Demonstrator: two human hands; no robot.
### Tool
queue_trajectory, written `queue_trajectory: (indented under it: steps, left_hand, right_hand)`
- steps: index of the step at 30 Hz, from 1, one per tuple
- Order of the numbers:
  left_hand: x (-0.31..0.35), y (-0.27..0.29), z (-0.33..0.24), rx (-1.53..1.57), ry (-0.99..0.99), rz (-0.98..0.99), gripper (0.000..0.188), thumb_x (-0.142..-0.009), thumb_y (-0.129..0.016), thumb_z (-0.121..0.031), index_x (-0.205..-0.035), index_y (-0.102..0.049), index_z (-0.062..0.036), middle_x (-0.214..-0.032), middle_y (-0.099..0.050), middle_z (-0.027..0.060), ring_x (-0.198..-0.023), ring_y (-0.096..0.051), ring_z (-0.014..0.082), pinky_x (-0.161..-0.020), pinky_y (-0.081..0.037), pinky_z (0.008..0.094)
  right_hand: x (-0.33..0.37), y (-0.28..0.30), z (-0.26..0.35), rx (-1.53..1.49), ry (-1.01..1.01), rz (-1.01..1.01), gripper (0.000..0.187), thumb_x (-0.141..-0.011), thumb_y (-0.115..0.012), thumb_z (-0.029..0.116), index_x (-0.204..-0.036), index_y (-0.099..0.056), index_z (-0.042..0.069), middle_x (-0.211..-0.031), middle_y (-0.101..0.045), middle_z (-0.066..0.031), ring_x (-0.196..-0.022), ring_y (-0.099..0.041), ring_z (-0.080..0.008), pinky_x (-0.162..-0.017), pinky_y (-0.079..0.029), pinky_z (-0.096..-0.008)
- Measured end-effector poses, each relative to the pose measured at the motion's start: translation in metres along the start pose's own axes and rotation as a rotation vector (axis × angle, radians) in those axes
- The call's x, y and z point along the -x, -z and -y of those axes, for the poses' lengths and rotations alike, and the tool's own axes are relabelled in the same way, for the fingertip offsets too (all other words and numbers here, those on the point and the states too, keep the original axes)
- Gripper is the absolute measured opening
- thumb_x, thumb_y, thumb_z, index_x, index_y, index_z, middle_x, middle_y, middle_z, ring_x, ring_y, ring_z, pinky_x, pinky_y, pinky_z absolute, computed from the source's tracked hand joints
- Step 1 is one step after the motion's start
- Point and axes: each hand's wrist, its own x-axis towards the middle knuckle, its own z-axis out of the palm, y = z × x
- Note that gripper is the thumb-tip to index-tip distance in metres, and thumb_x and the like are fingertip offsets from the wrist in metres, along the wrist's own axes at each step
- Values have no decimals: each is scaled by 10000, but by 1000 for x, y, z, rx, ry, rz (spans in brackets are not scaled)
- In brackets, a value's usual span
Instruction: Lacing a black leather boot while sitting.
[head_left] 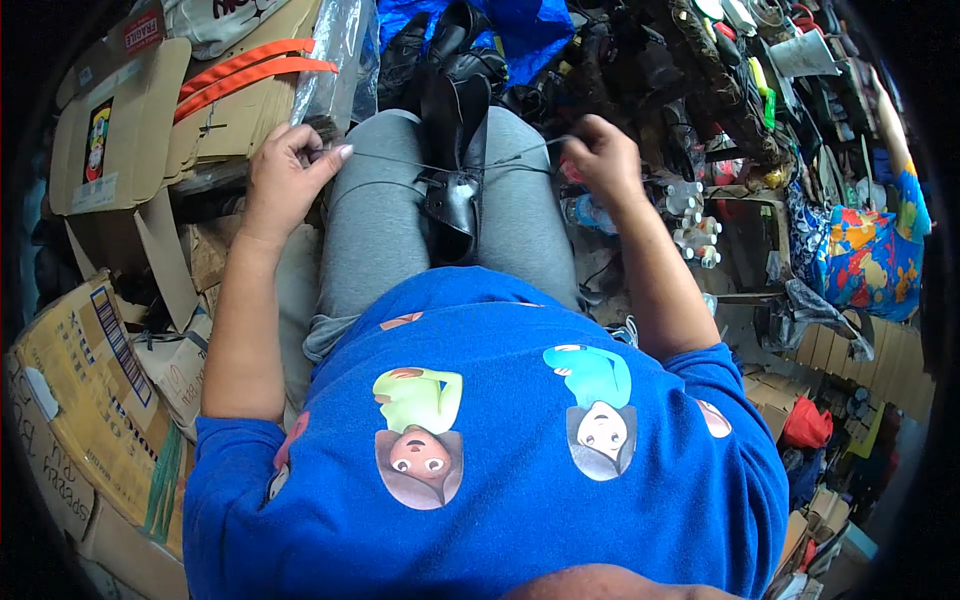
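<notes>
A black leather shoe part (450,222), apparently an upper, stands clamped between my knees, its open side facing up. Dark cord (388,157) runs from it to both sides, pulled nearly straight over my grey-trousered thighs. Above my left thigh, my left hand (290,178) pinches one end between thumb and fingers. On the other side, my right hand (607,160) is closed on the opposite end, held out past my right thigh. Another length of the cord (370,186) lies looser across my left thigh. Where the cord enters the leather is too small to make out.
Cardboard boxes (120,140) crowd the left side, with orange strips (240,70) on one. Black shoes (460,45) lie beyond my knees by a blue plastic sheet (530,40). Small clear bottles (690,225) stand at right, near a colourful bag (870,260) and cluttered shelves.
</notes>
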Motion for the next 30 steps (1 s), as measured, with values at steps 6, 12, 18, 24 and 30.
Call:
queue_trajectory:
  steps: [6,12,18,24,30]
  left_hand:
    - [3,6,13,-84,53,197,293,-749,-755,-229,-722,-568,-4,-695,-444,35,-624,-452,138,-592,-374,285]
    - [-4,-1,33,256,184,299,254,-885,-617,-261,-798,-600,-23,-758,-509,21,-718,-494,159,-693,-392,291]
    - [-18,-36,1,1731,338,217,374,-970,-463,-324,-710,-525,-63,-1141,-589,178,-1137,-525,333,-963,-394,424]
    - [-22,-55,1,2031,456,197,410,-964,-476,-319,-618,-415,-107,-761,-562,88,-947,-576,299,-862,-447,422]
    - [-25,-48,-16,1754,703,78,423,-970,-472,-302,-592,-362,-147,-546,-292,-19,-509,-285,115,-574,-296,278]
  right_hand:
    - [9,59,-66,-570,-288,167,211,-845,-560,241,-905,-669,71,-956,-674,-111,-881,-618,-236,-715,-460,-372]
    - [50,148,-18,-1708,416,551,357,-896,-592,317,-1238,-566,217,-890,-606,108,-791,-580,-31,-973,-279,-419]
    - [77,235,-99,-1042,91,376,536,-880,-623,250,-1374,-441,148,-821,-601,60,-683,-549,-26,-888,-405,-312]
    - [84,169,-104,438,-370,302,307,-841,-656,370,-950,-725,92,-779,-683,-59,-828,-625,-141,-845,-426,-303]
    - [90,143,-125,833,-65,166,439,-874,-533,480,-675,-614,97,-677,-617,-91,-728,-587,-280,-818,-322,-398]
